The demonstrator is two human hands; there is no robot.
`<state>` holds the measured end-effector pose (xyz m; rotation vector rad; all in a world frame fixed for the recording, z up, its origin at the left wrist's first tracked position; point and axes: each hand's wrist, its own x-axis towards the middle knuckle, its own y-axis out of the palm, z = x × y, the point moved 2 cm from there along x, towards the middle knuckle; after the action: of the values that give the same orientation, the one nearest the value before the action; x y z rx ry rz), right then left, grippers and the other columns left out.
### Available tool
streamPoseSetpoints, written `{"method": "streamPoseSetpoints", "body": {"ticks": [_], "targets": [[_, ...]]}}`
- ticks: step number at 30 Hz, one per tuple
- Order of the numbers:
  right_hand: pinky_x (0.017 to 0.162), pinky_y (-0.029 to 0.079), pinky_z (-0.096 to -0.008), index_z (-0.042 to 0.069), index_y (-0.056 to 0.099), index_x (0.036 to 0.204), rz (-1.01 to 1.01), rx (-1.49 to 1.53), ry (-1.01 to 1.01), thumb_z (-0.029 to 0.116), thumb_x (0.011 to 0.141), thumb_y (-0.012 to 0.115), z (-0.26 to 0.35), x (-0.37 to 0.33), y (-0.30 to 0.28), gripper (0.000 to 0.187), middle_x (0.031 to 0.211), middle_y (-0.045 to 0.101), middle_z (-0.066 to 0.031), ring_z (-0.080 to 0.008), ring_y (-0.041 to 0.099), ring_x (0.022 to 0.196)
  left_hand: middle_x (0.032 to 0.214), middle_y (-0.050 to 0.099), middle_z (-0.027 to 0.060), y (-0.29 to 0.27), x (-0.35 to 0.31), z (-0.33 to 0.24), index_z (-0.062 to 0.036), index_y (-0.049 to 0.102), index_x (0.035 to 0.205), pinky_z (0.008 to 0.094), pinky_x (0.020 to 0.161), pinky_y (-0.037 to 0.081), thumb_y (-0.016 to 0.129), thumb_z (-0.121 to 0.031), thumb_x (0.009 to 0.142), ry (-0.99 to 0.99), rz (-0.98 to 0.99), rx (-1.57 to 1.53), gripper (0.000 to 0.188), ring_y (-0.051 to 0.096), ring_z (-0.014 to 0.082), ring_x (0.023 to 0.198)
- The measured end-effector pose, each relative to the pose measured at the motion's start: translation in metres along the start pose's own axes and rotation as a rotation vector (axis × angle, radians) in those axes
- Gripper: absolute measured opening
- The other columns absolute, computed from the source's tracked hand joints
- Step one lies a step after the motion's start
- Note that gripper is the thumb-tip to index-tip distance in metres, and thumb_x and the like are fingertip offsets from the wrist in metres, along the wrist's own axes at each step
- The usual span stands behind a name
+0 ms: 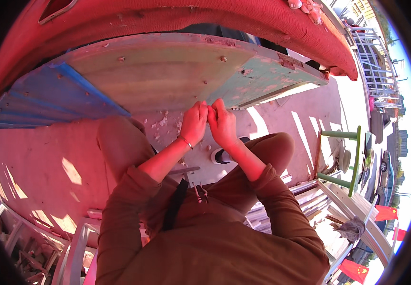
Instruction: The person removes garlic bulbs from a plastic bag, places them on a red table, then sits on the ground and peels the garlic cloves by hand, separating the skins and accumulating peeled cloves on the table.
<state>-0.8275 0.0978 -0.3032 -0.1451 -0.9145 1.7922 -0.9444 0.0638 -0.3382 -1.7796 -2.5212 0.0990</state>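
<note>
My left hand and my right hand meet in front of me, above my knees. The fingers of both are curled and pressed together, thumbs and fingertips touching. Whatever is pinched between them is too small and too covered to make out. Just beyond the hands stands the near edge of a worn board, patched in blue, tan and pale green, with screw heads in it. Pale papery scraps lie on the floor below, near my shoe.
A red padded cover runs along the far side, with pale, bulb-like pieces at its right end. To the right stands a green-legged frame. Behind it are a white railing and small red flags. A pale chair frame sits lower left.
</note>
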Motion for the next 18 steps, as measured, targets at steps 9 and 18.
{"method": "streamPoseSetpoints", "body": {"ticks": [9, 18], "targets": [[0.053, 0.047, -0.0459, 0.004, 0.047, 0.093, -0.064, 0.034, 0.087, 0.014, 0.1, 0.056, -0.009, -0.006, 0.008, 0.015, 0.066, 0.062, -0.019, -0.0432, 0.062, 0.062, 0.081, 0.06, 0.03, 0.004, -0.003, 0.0, 0.0021, 0.051, 0.09, 0.0542, 0.067, 0.044, 0.04, -0.03, 0.106, 0.047, -0.048, 0.143, 0.038, 0.059, 0.0521, 0.084], [0.049, 0.034, -0.024, 0.004, 0.054, 0.093, 0.025, 0.712, 0.204, 0.014, 0.109, 0.045, -0.017, 0.007, 0.004, 0.02, 0.073, 0.055, 0.0002, -0.006, 0.042, 0.056, 0.071, 0.053, 0.0067, 0.0, 0.004, 0.007, -0.0021, 0.053, 0.091, 0.0347, 0.058, 0.044, 0.046, -0.034, 0.109, -0.081, 0.08, -0.224, 0.038, 0.052, 0.0129, 0.065]]}}
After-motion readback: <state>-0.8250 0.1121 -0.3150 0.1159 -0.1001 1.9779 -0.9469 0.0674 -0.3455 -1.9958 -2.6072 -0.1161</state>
